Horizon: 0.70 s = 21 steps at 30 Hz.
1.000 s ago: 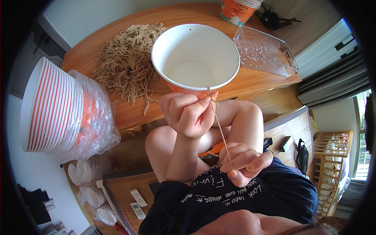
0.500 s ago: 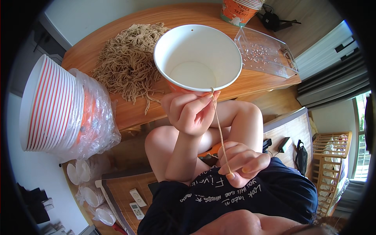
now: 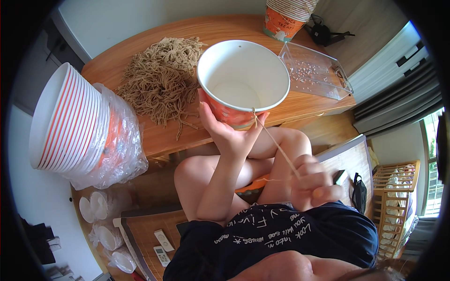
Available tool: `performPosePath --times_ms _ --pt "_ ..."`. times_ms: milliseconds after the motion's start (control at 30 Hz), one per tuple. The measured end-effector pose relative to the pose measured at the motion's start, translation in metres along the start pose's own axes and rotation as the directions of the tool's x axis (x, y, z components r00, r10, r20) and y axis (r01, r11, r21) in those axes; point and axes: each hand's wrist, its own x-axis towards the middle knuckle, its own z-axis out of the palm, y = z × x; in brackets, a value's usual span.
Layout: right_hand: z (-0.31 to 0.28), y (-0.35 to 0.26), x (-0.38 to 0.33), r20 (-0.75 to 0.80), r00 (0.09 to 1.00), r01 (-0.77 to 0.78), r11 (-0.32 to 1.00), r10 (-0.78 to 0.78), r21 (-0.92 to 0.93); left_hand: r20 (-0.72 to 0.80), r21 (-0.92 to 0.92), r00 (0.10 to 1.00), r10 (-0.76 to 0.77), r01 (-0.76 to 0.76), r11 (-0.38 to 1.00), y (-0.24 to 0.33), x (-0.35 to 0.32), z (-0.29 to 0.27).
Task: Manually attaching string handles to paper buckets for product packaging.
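A white-lined paper bucket (image 3: 222,111) with an orange printed outside stands at the table's front edge, its mouth tilted toward me. My left hand (image 3: 232,136) cups its near side, thumb and fingers spread around the wall below the rim. A thin tan string (image 3: 280,149) is knotted through a hole at the near rim. It runs taut down to my right hand (image 3: 315,185), which is closed on it above my lap and slightly blurred. Opposite the knot, a second hole (image 3: 240,46) shows empty in the far rim.
A heap of tan strings (image 3: 161,77) lies left of the bucket on the wooden table (image 3: 117,51). To the right is a clear tray (image 3: 323,75) with small white bits. Nested buckets in plastic (image 3: 70,122) stand at left, more stacked buckets (image 3: 283,23) at the back.
My left hand has gone from pinching the string at the knot to cupping the bucket's side. My right hand has moved right and slightly up, pulling the string out at an angle.
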Motion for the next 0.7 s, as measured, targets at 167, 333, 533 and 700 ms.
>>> performPosePath --times_ms 167,333,533,700 --pt "-0.065 0.01 0.017 -0.338 0.93 -0.036 0.88 -0.144 -0.473 0.024 -0.238 0.991 0.135 -0.125 0.963 0.01 0.012 -0.001" --pt "-0.113 0.018 0.024 -0.32 0.944 -0.155 0.753 -0.078 -0.64 0.163 -0.25 0.958 0.236 -0.191 0.949 0.029 0.015 -0.014" --pt "-0.137 0.028 0.009 -0.306 0.87 -0.491 0.731 0.387 -0.473 0.503 -0.736 0.845 0.182 0.308 0.604 0.046 0.011 -0.02" --pt "-0.147 0.036 -0.007 -0.29 0.739 -0.593 0.791 0.608 0.148 0.701 -0.691 0.711 0.062 0.653 0.311 0.046 0.001 -0.015"
